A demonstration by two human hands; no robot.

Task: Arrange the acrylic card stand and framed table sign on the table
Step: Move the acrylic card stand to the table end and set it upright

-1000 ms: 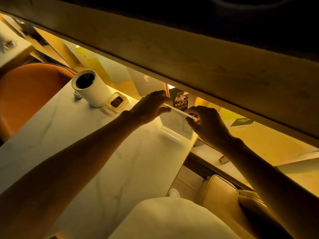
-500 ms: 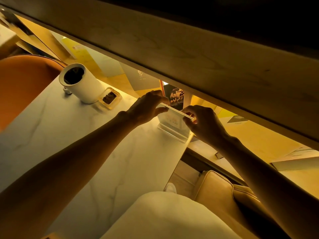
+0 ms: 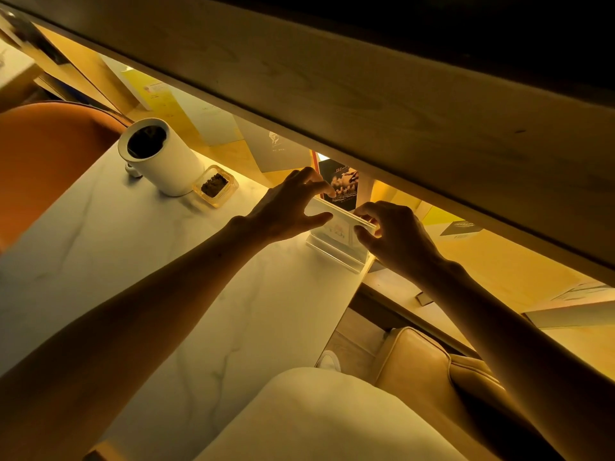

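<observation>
A clear acrylic card stand [image 3: 336, 242] stands upright near the far right corner of the white marble table [image 3: 133, 261]. My left hand [image 3: 286, 207] pinches the left end of its top edge between thumb and fingers. My right hand [image 3: 392, 234] grips the right end the same way. A card with small print shows inside the stand. Directly behind it stands a dark framed table sign [image 3: 342, 188] with a pale picture, partly hidden by my left fingers and the wooden beam above.
A white cylindrical container [image 3: 163, 161] and a small glass dish [image 3: 216, 186] with dark contents sit at the back left. An orange chair [image 3: 43, 161] is left, a tan leather seat [image 3: 426, 371] right. A wooden beam [image 3: 366, 104] overhangs the table's far edge.
The stand has been lowered from a raised, tilted hold; its base now rests on the table by the right corner. Both hands stay on its top edge.
</observation>
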